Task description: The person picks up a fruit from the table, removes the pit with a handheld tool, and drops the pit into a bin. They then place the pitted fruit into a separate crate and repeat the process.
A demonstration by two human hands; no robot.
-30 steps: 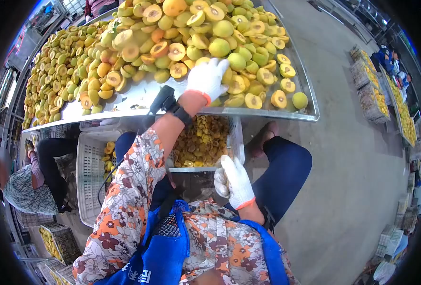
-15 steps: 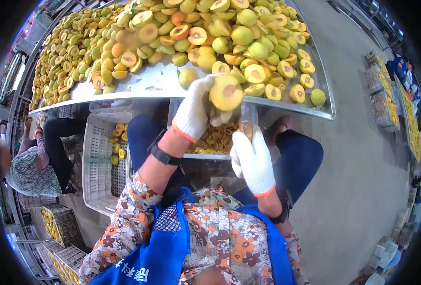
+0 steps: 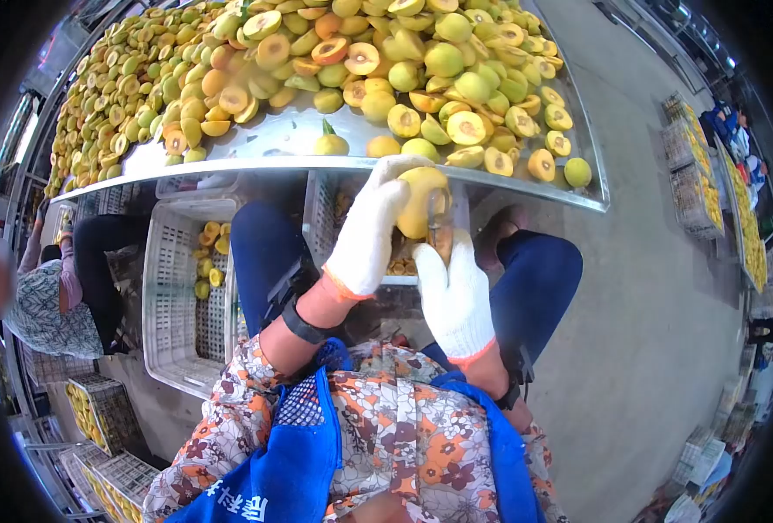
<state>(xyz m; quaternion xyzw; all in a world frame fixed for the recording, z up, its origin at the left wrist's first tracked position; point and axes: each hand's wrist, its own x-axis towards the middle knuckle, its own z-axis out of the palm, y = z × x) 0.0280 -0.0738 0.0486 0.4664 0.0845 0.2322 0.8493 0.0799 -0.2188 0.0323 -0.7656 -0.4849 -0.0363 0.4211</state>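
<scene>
2 gloved hands, 1 fruit, 1 tool btwn them — all just below the near rim of the metal table (image 3: 256,144). L hand (image 3: 369,240) has its fingers curled round the L side of the fruit (image 3: 417,205), a snug grip on that 1 pc. R hand (image 3: 458,296) is closed round the handle of the tool (image 3: 443,237), w/ the metal loop up against the R side of the fruit (exact contact pt hard to tell). 1 dark band (image 3: 302,322) on the L wrist. On the table: a big heap (image 3: 169,96) of halved & whole fruit, too many to count; near the rim, 1 leafy fruit (image 3: 329,144), and 1 whole green fruit (image 3: 577,173) at the R corner. Below, 1 white crate (image 3: 162,305) sits beside the L knee (image 3: 264,231) w/ a few yellow pcs (image 3: 216,276) — approx. 7, some overlapping. Another crate (image 3: 318,218) is btwn the knees, partly hidden by the hands, w/ small yellow-brown bits (image 3: 401,267) in it. 1 co-worker (image 3: 51,305) is at far L, near the same table. Lower L, at least 2 fruit-filled crates (image 3: 94,414) stand on the floor. Far R: a 2nd table (image 3: 744,209) of fruit, w/ stacked crates (image 3: 693,192) alongside.
</scene>
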